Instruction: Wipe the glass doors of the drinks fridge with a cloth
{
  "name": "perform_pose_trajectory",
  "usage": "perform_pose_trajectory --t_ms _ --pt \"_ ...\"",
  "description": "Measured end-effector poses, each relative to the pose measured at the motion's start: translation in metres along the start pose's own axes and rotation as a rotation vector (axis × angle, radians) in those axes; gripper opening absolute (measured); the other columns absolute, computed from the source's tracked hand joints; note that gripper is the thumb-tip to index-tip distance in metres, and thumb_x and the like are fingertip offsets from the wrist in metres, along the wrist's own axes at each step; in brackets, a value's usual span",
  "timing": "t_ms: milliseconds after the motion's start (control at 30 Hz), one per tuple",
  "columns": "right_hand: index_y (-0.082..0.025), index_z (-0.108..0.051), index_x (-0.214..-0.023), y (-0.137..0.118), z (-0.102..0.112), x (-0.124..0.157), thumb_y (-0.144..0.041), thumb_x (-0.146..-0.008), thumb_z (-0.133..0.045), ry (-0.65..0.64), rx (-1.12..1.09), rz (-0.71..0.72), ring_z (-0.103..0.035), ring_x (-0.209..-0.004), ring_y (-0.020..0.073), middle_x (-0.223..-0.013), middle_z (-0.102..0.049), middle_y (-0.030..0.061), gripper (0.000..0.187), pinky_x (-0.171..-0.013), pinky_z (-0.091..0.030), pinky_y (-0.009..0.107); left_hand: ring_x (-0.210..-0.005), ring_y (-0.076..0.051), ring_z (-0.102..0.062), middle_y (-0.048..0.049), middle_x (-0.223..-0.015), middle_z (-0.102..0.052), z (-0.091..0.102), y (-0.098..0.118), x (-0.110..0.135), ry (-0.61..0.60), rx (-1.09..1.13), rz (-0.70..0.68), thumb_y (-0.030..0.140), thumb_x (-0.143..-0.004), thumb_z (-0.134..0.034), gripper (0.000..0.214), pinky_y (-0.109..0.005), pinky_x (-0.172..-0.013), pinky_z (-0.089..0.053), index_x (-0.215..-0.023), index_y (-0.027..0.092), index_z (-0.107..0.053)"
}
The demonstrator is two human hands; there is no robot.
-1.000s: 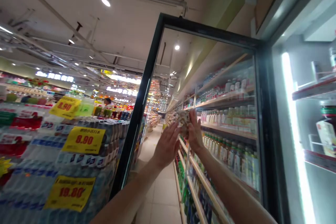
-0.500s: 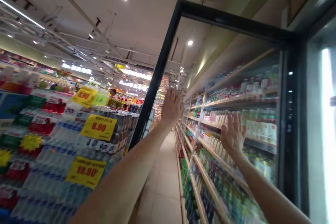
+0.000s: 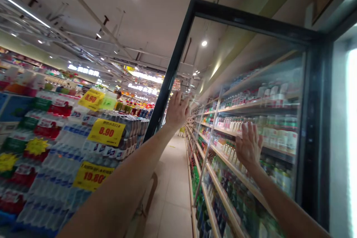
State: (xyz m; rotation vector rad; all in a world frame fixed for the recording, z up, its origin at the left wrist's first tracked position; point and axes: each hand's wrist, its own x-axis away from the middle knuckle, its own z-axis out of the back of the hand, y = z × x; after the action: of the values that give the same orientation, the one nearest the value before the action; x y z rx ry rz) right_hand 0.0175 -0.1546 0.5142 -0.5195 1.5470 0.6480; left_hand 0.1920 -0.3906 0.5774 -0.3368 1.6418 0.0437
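A glass door (image 3: pixel 217 48) with a dark frame stands swung out in front of me. My left hand (image 3: pixel 176 112) is up at the door's left part, close to the upright frame, its fingers spread and slightly bent. A pale, blurred patch beside those fingers may be a reflection; I cannot make it out. Lower and to the right, my right hand (image 3: pixel 249 145) faces the same pane with fingers stretched up. Both palms appear to be against the glass, though exact contact is hard to tell. Neither hand visibly grips anything.
Shelves of bottles (image 3: pixel 231 134) run along the right, seen through the pane. Stacked packs of bottled water (image 3: pixel 52 171) with yellow price signs (image 3: pixel 106 132) stand on the left. A tiled aisle (image 3: pixel 173 186) lies between them. Bright light comes from the far right.
My left hand has shifted a little left toward the door's upright frame. My right hand stays in nearly the same place. The view has moved slightly.
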Motion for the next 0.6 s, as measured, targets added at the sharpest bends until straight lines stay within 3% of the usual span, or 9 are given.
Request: perform_pose_trajectory --t_ms 33,100,233,300,333,433,500,533,600 --pt "-0.022 -0.025 -0.144 0.0 0.0 0.0 -0.038 -0.091 -0.028 0.007 -0.002 -0.005 -0.023 -0.138 0.0263 -0.147 -0.032 0.0117 0.055 -0.107 -0.023 0.055 -0.137 -0.028 -0.021 -0.0123 -0.143 -0.033 0.001 -0.002 -0.001 0.018 -0.005 0.039 0.023 -0.086 -0.042 0.041 -0.046 -0.111 -0.025 -0.126 0.016 -0.046" --pt "-0.022 -0.028 -0.142 -0.001 -0.001 0.0 -0.038 -0.091 -0.029 0.017 -0.009 -0.016 -0.024 -0.138 0.0261 -0.147 -0.033 0.0115 0.054 -0.107 -0.023 0.054 -0.137 -0.029 -0.021 -0.0141 -0.142 -0.035 0.0 0.009 0.012 0.004 0.006 -0.034 0.023 -0.086 -0.042 0.041 -0.047 -0.111 -0.025 -0.126 0.015 -0.047" --pt "-0.023 -0.029 -0.142 0.001 -0.001 0.002 -0.034 -0.09 -0.03 0.003 -0.03 -0.025 -0.024 -0.138 0.0255 -0.147 -0.032 0.0106 0.053 -0.108 -0.022 0.054 -0.137 -0.024 -0.024 -0.0082 -0.138 -0.043 -0.001 0.044 0.056 -0.208 0.111 -0.585 0.029 -0.088 -0.042 0.043 -0.041 -0.112 -0.025 -0.13 0.023 -0.043" --pt "-0.024 -0.029 -0.142 0.002 0.0 0.004 -0.033 -0.09 -0.03 0.002 -0.031 -0.025 -0.024 -0.138 0.0252 -0.147 -0.032 0.0102 0.053 -0.108 -0.022 0.053 -0.136 -0.021 -0.027 -0.0051 -0.138 -0.043 0.001 0.042 0.058 -0.268 0.133 -0.696 0.03 -0.088 -0.042 0.045 -0.038 -0.112 -0.026 -0.133 0.027 -0.04" --pt "-0.024 -0.029 -0.142 0.002 0.0 0.005 -0.032 -0.09 -0.03 0.005 -0.027 -0.026 -0.024 -0.138 0.025 -0.147 -0.033 0.0099 0.053 -0.109 -0.021 0.053 -0.136 -0.022 -0.027 -0.0057 -0.139 -0.042 0.003 0.034 0.051 -0.252 0.12 -0.633 0.03 -0.088 -0.042 0.045 -0.039 -0.111 -0.026 -0.133 0.026 -0.04" --pt "-0.025 -0.029 -0.142 0.002 0.0 0.008 -0.031 -0.09 -0.029 0.017 -0.01 -0.03 -0.024 -0.138 0.0246 -0.146 -0.034 0.0091 0.052 -0.109 -0.021 0.053 -0.137 -0.027 -0.024 -0.0099 -0.142 -0.037 0.005 0.004 0.017 -0.068 0.027 -0.139 0.029 -0.087 -0.041 0.043 -0.047 -0.109 -0.027 -0.13 0.021 -0.043" --pt "-0.024 -0.032 -0.141 0.001 0.0 0.008 -0.031 -0.09 -0.029 0.018 -0.004 -0.034 -0.025 -0.138 0.0243 -0.145 -0.035 0.009 0.051 -0.109 -0.021 0.052 -0.137 -0.03 -0.023 -0.0118 -0.143 -0.035 0.001 0.0 0.003 0.022 -0.01 0.107 0.027 -0.086 -0.043 0.044 -0.05 -0.109 -0.026 -0.129 0.019 -0.043" --pt "-0.023 -0.033 -0.14 0.001 0.0 0.008 -0.032 -0.09 -0.029 0.023 -0.002 -0.035 -0.025 -0.137 0.0242 -0.145 -0.036 0.0091 0.051 -0.109 -0.021 0.052 -0.137 -0.031 -0.022 -0.0124 -0.143 -0.034 -0.002 0.006 0.003 0.029 -0.011 0.144 0.027 -0.085 -0.043 0.045 -0.051 -0.109 -0.024 -0.13 0.018 -0.042" --pt "-0.022 -0.036 -0.138 0.001 0.0 0.008 -0.033 -0.09 -0.028 0.031 -0.006 -0.03 -0.026 -0.137 0.0241 -0.144 -0.037 0.0095 0.05 -0.109 -0.021 0.051 -0.138 -0.03 -0.019 -0.013 -0.144 -0.033 -0.009 0.034 0.015 -0.04 0.02 0.027 0.026 -0.085 -0.043 0.048 -0.049 -0.11 -0.023 -0.132 0.016 -0.039"
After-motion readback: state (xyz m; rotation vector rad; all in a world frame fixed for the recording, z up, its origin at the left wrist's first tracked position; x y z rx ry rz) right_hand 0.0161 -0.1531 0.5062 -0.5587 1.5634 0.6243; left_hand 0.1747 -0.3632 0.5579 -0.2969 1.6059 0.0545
